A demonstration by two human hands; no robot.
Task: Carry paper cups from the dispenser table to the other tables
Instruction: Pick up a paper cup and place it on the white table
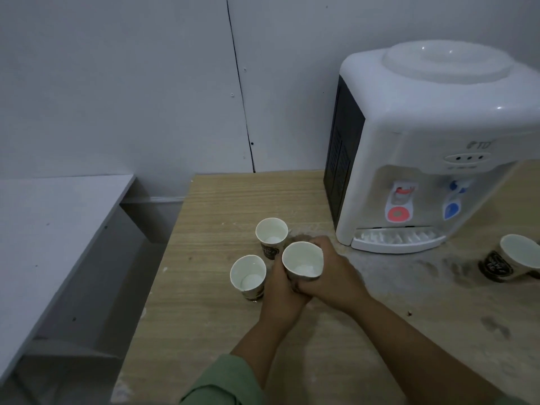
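Head view:

- A light wooden desk [222,317] with a worn, dusty surface stands against a grey-white wall [117,83].
- At the back right of the desk stands a white plastic water dispenser [432,135] with a red tap [398,204], a blue tap [453,200] and a drip tray [397,239] at its foot.
- Both hands meet around one white paper cup with a dark printed lower part [303,262], in front of the dispenser and a little to its left.
- The left hand [282,290] is closed on the cup from the left and from below; its fingers lie against the cup wall.
- The right hand [333,270] is wrapped around the right side of the same cup, with fingers over the far rim, so this grip is also closed on it.
- I cannot tell if the cup base touches the desk, because the hands hide it.
- A second white paper cup [271,233] stands upright just behind the held cup.
- A third white paper cup [248,274] stands upright just left of the left hand.
- A fourth paper cup [518,254] is at the right edge, right of the drip tray, and appears tilted.
- A green sleeve [230,381] covers the left forearm.
- A grey-white desk [49,244] stands apart on the left.
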